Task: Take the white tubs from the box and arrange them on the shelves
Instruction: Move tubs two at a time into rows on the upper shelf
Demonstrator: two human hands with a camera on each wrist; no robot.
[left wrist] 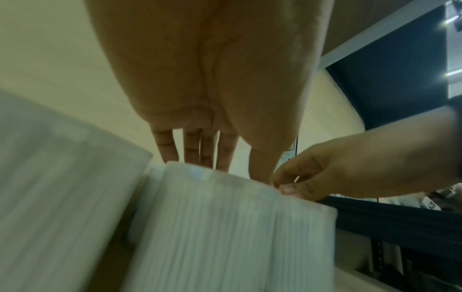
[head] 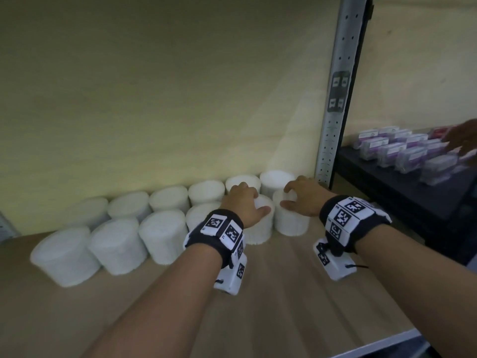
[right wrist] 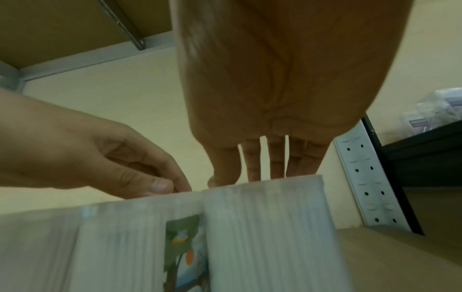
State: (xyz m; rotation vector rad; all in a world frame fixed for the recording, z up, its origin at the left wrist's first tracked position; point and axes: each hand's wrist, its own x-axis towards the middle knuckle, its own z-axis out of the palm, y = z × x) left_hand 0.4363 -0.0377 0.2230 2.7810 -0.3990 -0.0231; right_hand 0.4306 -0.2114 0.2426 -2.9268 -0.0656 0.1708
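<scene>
Two rows of white tubs [head: 165, 236] stand along the back of the wooden shelf [head: 284, 306]. My left hand [head: 247, 201] grips the top of a front-row tub [head: 258, 229], fingers over the far rim and thumb on the near side. My right hand [head: 294, 195] holds the top of the tub [head: 291, 223] at the row's right end in the same way. In the left wrist view my fingers [left wrist: 197, 146] reach over the ribbed tub [left wrist: 225, 227]. The right wrist view shows the right tub [right wrist: 270, 227] beside the left one, which bears a picture label [right wrist: 185, 251].
A perforated metal upright [head: 333, 112] bounds the shelf on the right. Beyond it, a dark shelf [head: 402, 197] carries several purple packets [head: 402, 151], with another person's hand [head: 462, 140] over them. The wall lies close behind the tubs.
</scene>
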